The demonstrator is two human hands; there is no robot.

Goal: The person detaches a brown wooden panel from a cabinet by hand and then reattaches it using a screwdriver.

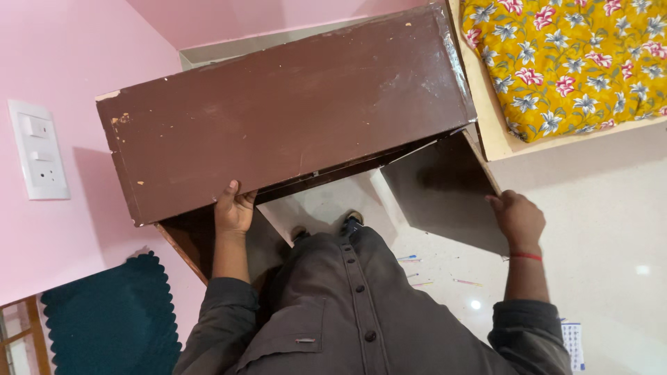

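Left hand (234,208): fingers curled up over the near lower edge of the big dark brown wooden box (285,111), grasping it from below, thumb side hidden. Right hand (517,219): clenched on the right near edge of the same box's side panel (445,194), fingers wrapped round the rim; thin red thread band (526,256) on that wrist.

Box is held up in front of the chest, tilted, closed brown back facing the camera, open side down toward the floor. Paint chipped at the left corners and along the edges. Looks like a shelf or cabinet carcass, though the inside is mostly hidden from here, so can't confirm.

Below the box: grey buttoned shirt (347,305), both sleeves in view, dark shoes (351,223) on the pale glossy floor (597,229). A few small pens or sticks (410,258) lie scattered on the floor just right of the feet.

Far right: yellow floral-print cloth (570,62) lying on a light wooden bed board (497,132), well apart from the right hand. Left: pink wall (48,55) with a white switch and socket plate (38,149). Near left: dark teal scalloped mat (114,316).
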